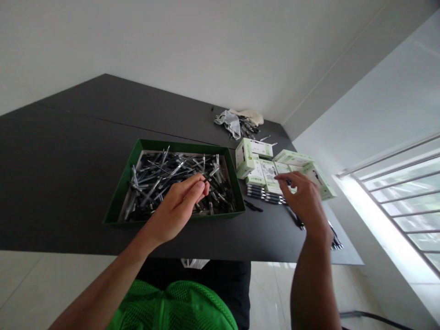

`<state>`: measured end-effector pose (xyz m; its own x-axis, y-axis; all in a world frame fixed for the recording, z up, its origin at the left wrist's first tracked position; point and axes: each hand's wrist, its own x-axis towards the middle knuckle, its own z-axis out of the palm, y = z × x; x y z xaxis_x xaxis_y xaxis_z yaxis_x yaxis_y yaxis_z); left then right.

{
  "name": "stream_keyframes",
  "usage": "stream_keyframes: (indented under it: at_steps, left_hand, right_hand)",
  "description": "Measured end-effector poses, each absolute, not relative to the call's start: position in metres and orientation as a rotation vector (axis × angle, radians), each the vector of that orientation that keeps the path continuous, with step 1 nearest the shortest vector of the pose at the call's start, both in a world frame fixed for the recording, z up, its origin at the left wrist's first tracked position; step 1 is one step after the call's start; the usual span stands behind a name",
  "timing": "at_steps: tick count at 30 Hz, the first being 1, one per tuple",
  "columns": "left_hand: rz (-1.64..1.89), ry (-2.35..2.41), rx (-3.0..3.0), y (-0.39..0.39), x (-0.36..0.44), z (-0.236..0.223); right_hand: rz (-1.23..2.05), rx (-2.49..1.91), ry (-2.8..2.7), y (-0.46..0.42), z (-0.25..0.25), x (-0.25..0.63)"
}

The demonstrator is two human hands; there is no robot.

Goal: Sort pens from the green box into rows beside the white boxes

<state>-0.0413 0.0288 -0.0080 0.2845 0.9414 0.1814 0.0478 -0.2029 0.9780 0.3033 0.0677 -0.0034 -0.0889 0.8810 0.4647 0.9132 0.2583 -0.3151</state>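
Observation:
My left hand (182,199) is closed around a pen (212,173), part of which sticks out past the fingers. It is above the front right part of a green box (239,197) filled with loose, dark and clear pens (172,176). My right hand (302,190) is pinched over the light green and white cartons (268,170) on the right. A small dark piece (288,182) shows between its fingers, too little to name. Pens in neat stacks (256,191) show at the cartons' front ends, beside and partly behind this hand.
Small black pieces (253,206) lie on the dark table (65,183) between box and cartons. More pens (336,238) lie near the right edge. Grey and cream cloths (230,121) rest on pens at the back. A wall and a barred window (409,197) bound the right side.

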Motion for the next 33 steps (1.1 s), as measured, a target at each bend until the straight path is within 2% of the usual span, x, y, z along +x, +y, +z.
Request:
stream_keyframes:
  at_steps: [8, 21, 27, 33]
  left_hand:
    - [1.089, 0.935, 1.504, 0.028, -0.041, -0.007]
    - [1.078, 0.937, 1.511, 0.028, -0.042, -0.009]
    - [1.081, 0.929, 1.496, 0.029, -0.042, -0.011]
    - [1.065, 0.968, 1.559, 0.028, -0.042, -0.012]
  right_hand:
    - [-0.098, -1.800, -2.169, 0.045, -0.055, 0.344]
    - [-0.165, -1.781, -2.178, 0.046, -0.074, 0.349]
    - [-0.267, -1.805, -2.151, 0.042, -0.072, 0.348]
    - [-0.252, -1.614, -1.854, 0.040, -0.034, 0.329]
